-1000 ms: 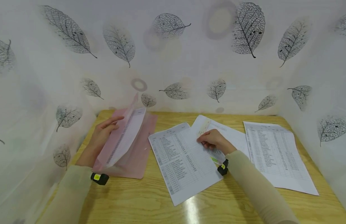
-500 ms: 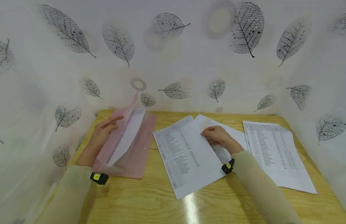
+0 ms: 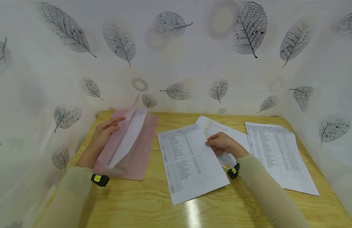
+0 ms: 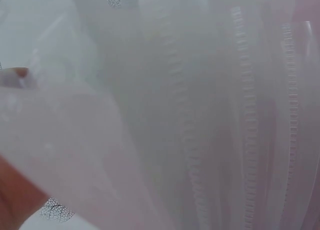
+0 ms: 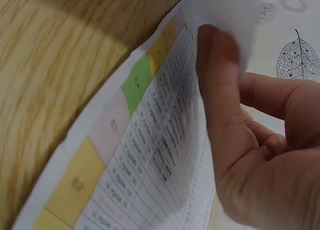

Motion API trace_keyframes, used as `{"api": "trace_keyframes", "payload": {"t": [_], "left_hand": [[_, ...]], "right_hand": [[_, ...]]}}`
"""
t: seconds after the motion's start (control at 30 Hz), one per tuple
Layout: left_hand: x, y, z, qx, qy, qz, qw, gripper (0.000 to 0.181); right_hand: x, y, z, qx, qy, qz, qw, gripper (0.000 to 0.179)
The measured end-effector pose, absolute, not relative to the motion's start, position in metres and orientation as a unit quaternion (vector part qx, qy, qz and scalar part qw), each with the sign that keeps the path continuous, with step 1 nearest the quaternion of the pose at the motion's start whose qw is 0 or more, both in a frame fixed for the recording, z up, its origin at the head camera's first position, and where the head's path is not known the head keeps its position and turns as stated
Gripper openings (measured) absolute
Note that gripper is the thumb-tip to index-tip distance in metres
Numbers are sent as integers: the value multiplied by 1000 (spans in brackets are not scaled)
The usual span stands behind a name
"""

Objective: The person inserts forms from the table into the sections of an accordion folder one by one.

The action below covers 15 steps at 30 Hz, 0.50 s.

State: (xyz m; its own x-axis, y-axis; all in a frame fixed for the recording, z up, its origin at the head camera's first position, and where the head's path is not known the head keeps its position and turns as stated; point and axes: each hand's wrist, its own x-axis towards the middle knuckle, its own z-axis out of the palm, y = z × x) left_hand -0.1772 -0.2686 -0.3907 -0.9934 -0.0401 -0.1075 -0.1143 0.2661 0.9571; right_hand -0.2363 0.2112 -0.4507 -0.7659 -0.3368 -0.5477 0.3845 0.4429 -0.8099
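Note:
A pink folder with clear plastic pockets (image 3: pixel 145 158) lies half open at the table's left; a printed sheet (image 3: pixel 133 129) shows inside a raised pocket. My left hand (image 3: pixel 103 137) holds up its cover and leaves along the left side. Ridged seams run down the clear pockets (image 4: pixel 190 135) in the left wrist view. Between thumb and fingers, my right hand (image 3: pixel 225 145) pinches the right edge of a printed table sheet (image 3: pixel 193 167), which is tilted at the middle of the table. Under that hand lies another sheet (image 3: pixel 235 133); coloured cells (image 5: pixel 75 182) line its edge in the right wrist view.
Farther right, a third loose printed sheet (image 3: pixel 278 155) lies on the wooden table (image 3: pixel 136 205). A white, leaf-patterned curtain (image 3: pixel 176 60) encloses the back and both sides. Each wrist carries a small black camera (image 3: pixel 100 180).
The pinched sheet and my right hand have shifted slightly to the right, with the sheet turned more upright. My left hand and the pink folder stay as they were.

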Motion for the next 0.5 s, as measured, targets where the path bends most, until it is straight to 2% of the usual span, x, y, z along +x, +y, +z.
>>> {"api": "trace_keyframes", "payload": {"t": [0.17, 0.37, 0.5], "left_hand": [[-177, -270, -392, -43, 802, 595, 26, 46], [-177, -269, -392, -42, 803, 594, 22, 45], [-177, -269, -393, -42, 804, 593, 19, 45]], "right_hand": [[-240, 211, -452, 12, 762, -553, 336, 37], [-242, 211, -453, 27, 743, -588, 319, 43], [-243, 210, -452, 38, 728, -610, 310, 40]]}}
